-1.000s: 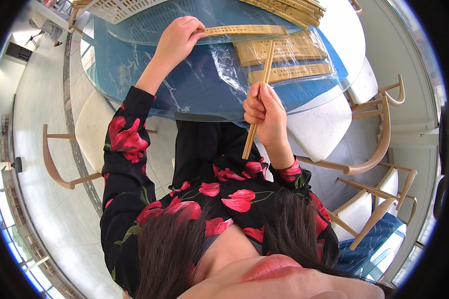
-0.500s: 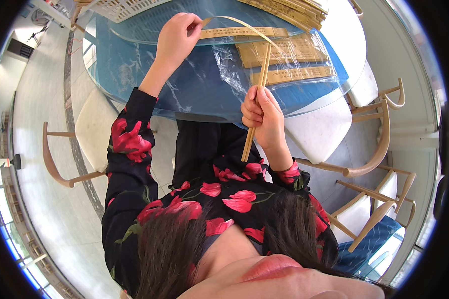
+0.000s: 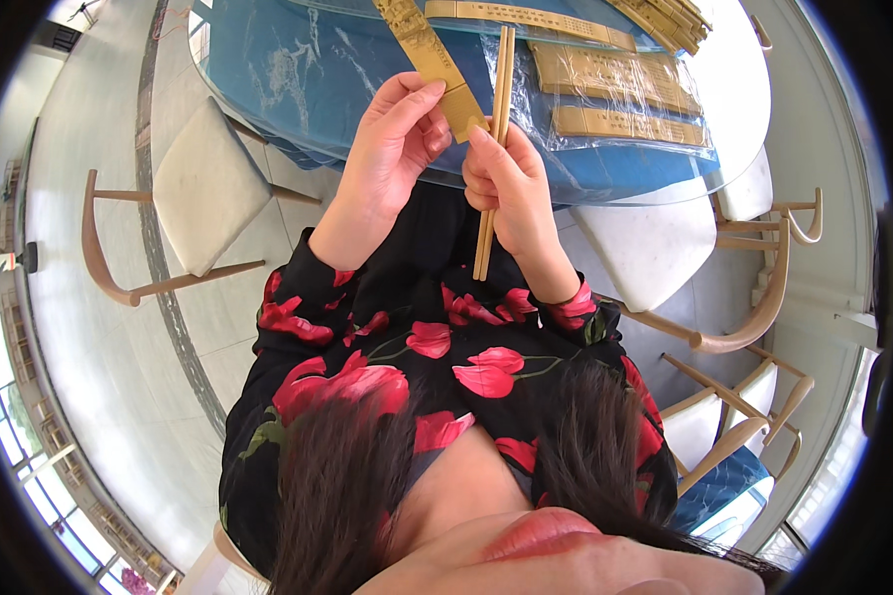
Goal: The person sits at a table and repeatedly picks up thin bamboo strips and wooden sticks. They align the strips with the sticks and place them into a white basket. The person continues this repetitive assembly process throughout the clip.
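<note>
The left hand (image 3: 392,149) pinches a gold wrapper (image 3: 422,42) beside chopsticks (image 3: 503,84) clamped in the right hand (image 3: 513,186) at a blue counter (image 3: 303,74).

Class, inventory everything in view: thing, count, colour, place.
Table: one, blue, ahead
Chopsticks: two, pale wood, centre
Held strip: one, gold, upper centre
Loose strip: at least one, gold, on table
Plastic-wrapped strips: at least two, gold, on table
Stacked strips: count unclear, gold, top right
Chairs: at least four, white seats, wooden frames, both sides
Floor: one, grey, around
Floral top: one, black and red, on person
Left hand: one, bare, pinching held strip
Right hand: one, bare, around chopsticks
</note>
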Demonstrator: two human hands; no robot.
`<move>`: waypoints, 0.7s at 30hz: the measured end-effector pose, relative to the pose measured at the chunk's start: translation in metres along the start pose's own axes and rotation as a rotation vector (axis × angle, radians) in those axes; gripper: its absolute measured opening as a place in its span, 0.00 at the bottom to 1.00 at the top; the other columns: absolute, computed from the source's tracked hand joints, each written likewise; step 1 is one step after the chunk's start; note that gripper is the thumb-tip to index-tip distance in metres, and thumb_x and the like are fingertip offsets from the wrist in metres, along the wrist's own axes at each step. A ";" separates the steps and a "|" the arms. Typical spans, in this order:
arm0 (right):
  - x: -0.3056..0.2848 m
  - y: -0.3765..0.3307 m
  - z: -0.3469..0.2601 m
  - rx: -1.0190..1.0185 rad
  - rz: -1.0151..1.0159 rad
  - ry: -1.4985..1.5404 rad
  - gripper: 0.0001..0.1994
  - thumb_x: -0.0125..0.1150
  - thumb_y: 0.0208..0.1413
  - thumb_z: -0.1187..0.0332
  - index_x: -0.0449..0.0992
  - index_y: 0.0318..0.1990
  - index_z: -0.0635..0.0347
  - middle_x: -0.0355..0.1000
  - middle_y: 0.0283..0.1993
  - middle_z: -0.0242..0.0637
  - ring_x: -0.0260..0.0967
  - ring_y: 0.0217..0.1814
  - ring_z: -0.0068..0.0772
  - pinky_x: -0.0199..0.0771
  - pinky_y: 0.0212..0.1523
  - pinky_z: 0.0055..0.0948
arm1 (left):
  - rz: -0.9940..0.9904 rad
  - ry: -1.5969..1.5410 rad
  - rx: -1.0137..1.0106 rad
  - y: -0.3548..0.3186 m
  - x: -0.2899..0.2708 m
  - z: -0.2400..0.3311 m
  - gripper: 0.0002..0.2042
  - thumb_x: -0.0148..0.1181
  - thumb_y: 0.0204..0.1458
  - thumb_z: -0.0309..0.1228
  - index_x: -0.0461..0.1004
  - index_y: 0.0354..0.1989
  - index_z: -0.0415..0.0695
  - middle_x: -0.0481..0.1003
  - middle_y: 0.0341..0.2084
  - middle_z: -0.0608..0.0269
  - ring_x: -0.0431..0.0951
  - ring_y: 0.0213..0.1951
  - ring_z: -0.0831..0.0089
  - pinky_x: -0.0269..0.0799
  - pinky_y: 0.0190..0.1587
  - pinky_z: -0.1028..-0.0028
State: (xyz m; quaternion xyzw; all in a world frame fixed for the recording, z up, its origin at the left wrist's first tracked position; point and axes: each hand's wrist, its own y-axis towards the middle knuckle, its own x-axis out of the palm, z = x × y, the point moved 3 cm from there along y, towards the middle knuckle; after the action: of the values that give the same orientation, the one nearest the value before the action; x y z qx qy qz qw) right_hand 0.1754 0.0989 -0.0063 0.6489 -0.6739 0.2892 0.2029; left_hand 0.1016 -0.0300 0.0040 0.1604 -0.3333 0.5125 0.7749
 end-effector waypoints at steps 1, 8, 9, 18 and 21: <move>-0.002 0.001 0.002 0.008 0.007 -0.017 0.06 0.57 0.70 0.66 0.69 0.46 0.57 0.57 0.26 0.20 0.49 0.21 0.10 0.45 0.20 0.17 | 0.012 0.030 0.021 -0.004 -0.001 0.000 0.04 0.63 0.62 0.30 0.74 0.40 0.46 0.73 0.24 0.71 0.71 0.25 0.83 0.67 0.29 0.78; -0.002 0.001 0.010 0.067 0.055 -0.076 0.04 0.58 0.68 0.69 0.71 0.44 0.58 0.58 0.24 0.20 0.49 0.19 0.09 0.44 0.19 0.17 | 0.069 0.209 0.083 -0.025 -0.009 -0.005 0.05 0.60 0.64 0.30 0.73 0.45 0.45 0.72 0.29 0.74 0.69 0.27 0.85 0.65 0.30 0.79; -0.002 0.000 0.011 0.073 0.057 -0.098 0.04 0.58 0.68 0.70 0.71 0.44 0.58 0.58 0.24 0.20 0.49 0.19 0.09 0.44 0.18 0.17 | 0.084 0.244 0.081 -0.027 -0.010 -0.006 0.06 0.61 0.64 0.30 0.73 0.45 0.45 0.72 0.30 0.74 0.69 0.27 0.86 0.64 0.30 0.79; -0.001 0.003 0.017 0.114 0.022 -0.099 0.06 0.61 0.66 0.71 0.69 0.40 0.57 0.59 0.24 0.20 0.49 0.19 0.09 0.43 0.19 0.17 | 0.057 0.300 0.188 -0.037 -0.018 -0.008 0.05 0.61 0.63 0.27 0.71 0.39 0.44 0.72 0.28 0.72 0.68 0.26 0.86 0.62 0.27 0.82; 0.000 0.002 0.018 0.149 0.013 -0.079 0.06 0.60 0.66 0.71 0.68 0.40 0.56 0.58 0.24 0.19 0.49 0.20 0.09 0.43 0.19 0.17 | 0.020 0.306 0.211 -0.041 -0.020 -0.010 0.07 0.60 0.64 0.27 0.72 0.47 0.42 0.73 0.31 0.71 0.68 0.27 0.86 0.62 0.28 0.81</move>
State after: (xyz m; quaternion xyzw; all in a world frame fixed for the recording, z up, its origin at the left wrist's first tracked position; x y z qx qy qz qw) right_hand 0.1756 0.0871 -0.0198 0.6689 -0.6620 0.3141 0.1255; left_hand 0.1368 -0.0551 -0.0136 0.1576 -0.1573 0.5709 0.7902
